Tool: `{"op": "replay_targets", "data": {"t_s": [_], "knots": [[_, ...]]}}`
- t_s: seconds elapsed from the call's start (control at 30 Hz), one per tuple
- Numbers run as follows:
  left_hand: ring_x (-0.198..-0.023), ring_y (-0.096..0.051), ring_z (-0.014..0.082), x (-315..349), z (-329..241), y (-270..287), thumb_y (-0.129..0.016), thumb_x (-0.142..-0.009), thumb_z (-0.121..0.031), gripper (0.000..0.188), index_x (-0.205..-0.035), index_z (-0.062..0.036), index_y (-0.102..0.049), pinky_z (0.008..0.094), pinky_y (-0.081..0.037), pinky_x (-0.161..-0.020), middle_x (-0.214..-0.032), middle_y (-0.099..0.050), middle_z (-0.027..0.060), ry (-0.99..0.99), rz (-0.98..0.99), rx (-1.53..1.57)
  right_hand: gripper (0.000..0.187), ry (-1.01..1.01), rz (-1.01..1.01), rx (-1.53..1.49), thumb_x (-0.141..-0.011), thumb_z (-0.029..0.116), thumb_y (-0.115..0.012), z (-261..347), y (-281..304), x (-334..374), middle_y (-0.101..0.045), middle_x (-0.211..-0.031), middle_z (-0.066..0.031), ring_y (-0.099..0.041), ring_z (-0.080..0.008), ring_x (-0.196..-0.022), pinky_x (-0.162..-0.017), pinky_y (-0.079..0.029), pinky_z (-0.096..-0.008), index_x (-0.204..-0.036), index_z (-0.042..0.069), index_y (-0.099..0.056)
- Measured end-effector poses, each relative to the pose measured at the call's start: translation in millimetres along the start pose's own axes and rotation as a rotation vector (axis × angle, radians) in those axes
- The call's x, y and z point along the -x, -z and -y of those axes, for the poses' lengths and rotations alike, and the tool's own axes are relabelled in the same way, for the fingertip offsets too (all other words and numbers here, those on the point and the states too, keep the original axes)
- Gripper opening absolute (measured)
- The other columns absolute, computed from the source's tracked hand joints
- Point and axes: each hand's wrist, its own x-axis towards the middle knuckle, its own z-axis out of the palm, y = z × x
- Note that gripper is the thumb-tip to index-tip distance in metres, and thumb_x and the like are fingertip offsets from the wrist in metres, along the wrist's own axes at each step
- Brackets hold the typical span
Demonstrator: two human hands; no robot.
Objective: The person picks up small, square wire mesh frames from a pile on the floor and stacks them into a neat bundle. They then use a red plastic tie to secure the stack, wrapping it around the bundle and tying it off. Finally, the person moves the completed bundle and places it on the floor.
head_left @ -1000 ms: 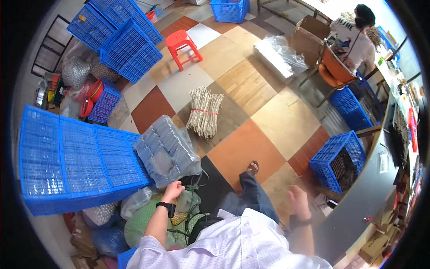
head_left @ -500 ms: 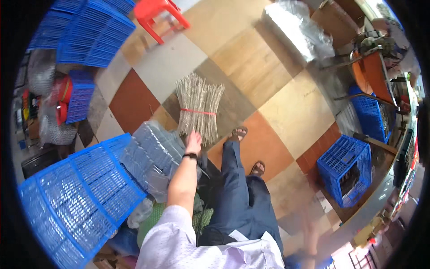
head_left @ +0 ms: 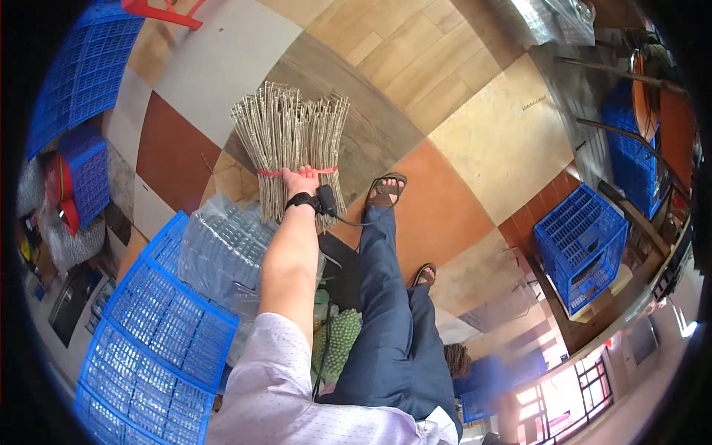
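My left hand is closed at the red band round a bundle of thin grey-brown sticks. The bundle fans out above the band, and its narrower lower part shows on both sides of my wrist. Over the dark wood-look floor tile, it is just left of my forward foot; I cannot tell whether it is lifted. A black wristband with a small black box and a cable is on that wrist. What seems to be my right hand is a skin-coloured smear low on the right, its fingers unreadable.
Stacked clear plastic packs lie left of my forearm, beside a large blue plastic basket. A green textured sack is by my leg. At the right stand a blue crate and a metal-legged chair.
My left hand has moved from the bundle's lower end up to its red band and closed there. The view has shifted, and the bundle appears larger and farther left.
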Motion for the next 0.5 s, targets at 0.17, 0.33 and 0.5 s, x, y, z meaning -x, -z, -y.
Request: {"op": "replay_targets", "data": {"t_s": [0.17,0.33,0.5], "knots": [[-0.066,-0.043,0.0162,-12.8,-13.5,8.4,-0.045,-0.094,-0.053,0.045,-0.092,-0.008,-0.05,0.0372,-0.044,-0.076,-0.08,-0.046,0.0028,-0.076,0.088,-0.119,0.025,0.614,-0.022,0.62,-0.09,0.018,-0.058,-1.9,2.5,1.4,-0.058,-0.095,-0.0123,-0.059,-0.0223,-0.082,-0.072,-0.049,-0.0356,-0.111,0.005,-0.055],[-0.05,-0.033,0.0174,8.3,-56.7,5.5,-0.04,-0.094,-0.034,0.027,-0.077,-0.0129,-0.042,0.0369,-0.04,-0.059,-0.06,-0.031,0.0007,-0.133,0.105,-0.291,0.025,0.295,0.001,0.173,-0.09,0.019,-0.06,-10.7,-19.4,0.9,-0.056,-0.084,-0.0058,-0.055,-0.0158,-0.074,-0.065,-0.048,-0.0315,-0.108,0.002,-0.055],[-0.045,-0.031,0.0174,47.6,-58.5,11.0,-0.04,-0.094,-0.029,0.028,-0.069,-0.0151,-0.039,0.0361,-0.04,-0.054,-0.055,-0.031,-0.0004,-0.115,0.253,-0.35,0.029,-0.08,0.0,-0.314,-0.091,0.013,-0.057,-14.6,-45.7,-0.6,-0.065,-0.086,-0.0059,-0.06,-0.0115,-0.075,-0.067,-0.049,-0.0246,-0.114,-0.005,-0.056]]}}
